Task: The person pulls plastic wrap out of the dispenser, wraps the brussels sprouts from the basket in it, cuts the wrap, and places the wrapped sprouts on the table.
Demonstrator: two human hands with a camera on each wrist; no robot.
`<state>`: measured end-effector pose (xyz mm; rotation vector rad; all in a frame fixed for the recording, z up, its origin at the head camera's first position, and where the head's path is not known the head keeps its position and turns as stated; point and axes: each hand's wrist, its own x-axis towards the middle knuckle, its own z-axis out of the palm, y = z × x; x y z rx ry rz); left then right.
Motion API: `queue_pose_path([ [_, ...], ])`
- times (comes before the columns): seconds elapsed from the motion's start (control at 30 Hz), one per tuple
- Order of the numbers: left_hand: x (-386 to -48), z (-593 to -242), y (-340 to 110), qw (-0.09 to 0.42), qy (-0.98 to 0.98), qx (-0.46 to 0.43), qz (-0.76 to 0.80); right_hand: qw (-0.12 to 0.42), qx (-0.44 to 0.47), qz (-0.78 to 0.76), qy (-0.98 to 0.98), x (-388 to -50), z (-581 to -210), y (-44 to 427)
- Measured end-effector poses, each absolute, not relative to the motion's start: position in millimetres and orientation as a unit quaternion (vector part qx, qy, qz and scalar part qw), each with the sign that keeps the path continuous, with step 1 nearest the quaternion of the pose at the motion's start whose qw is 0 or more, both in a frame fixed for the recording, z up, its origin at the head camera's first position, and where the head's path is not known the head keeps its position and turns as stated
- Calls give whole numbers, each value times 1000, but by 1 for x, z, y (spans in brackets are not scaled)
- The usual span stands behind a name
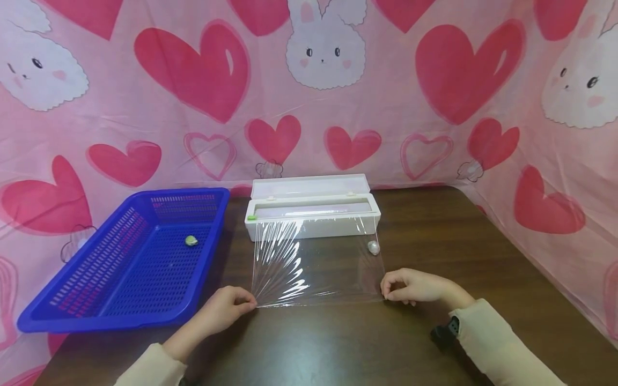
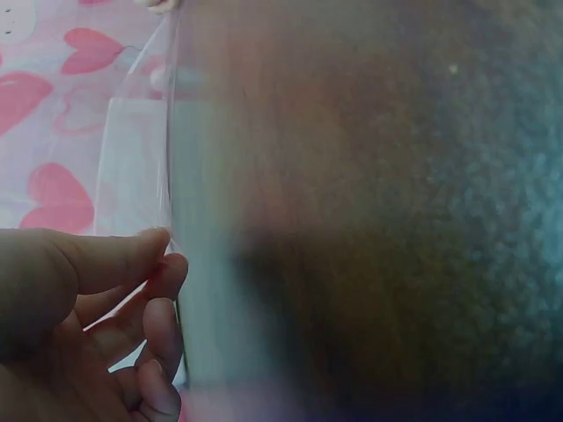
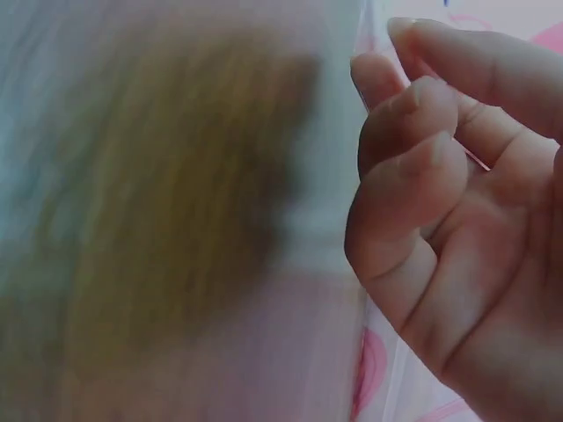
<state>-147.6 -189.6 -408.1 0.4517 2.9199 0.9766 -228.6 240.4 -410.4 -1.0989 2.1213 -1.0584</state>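
Note:
A sheet of clear plastic wrap [image 1: 314,273] stretches toward me from a white wrap dispenser [image 1: 314,228], whose lid stands raised at the back. My left hand [image 1: 227,306] pinches the sheet's near left corner between thumb and forefinger, and creases fan out from that grip. At the near right corner, my right hand [image 1: 415,285] pinches the film with its other fingers curled. The left wrist view shows the left thumb and fingertips [image 2: 157,242] meeting at the film's edge. Beside the dispenser's front right, a small pale round object [image 1: 374,247] lies at the film's right edge.
A blue plastic basket [image 1: 205,279] stands on the left of the brown wooden table [image 1: 318,348], with a small green-and-white object [image 1: 191,240] inside. A green slider [image 1: 251,217] sits on the dispenser's left end. Pink heart-patterned cloth [image 1: 309,107] hangs behind the table.

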Motion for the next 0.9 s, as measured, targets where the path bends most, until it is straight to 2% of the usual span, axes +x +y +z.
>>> queue_pose_path([
  [0.27,-151,-412,-188,14,944,151,293,259,-357,-401,803,-230,-409,239],
  [0.9,-157,-411,-170,-5,961,101,258,223,-354,-368,830,-235,-412,236],
])
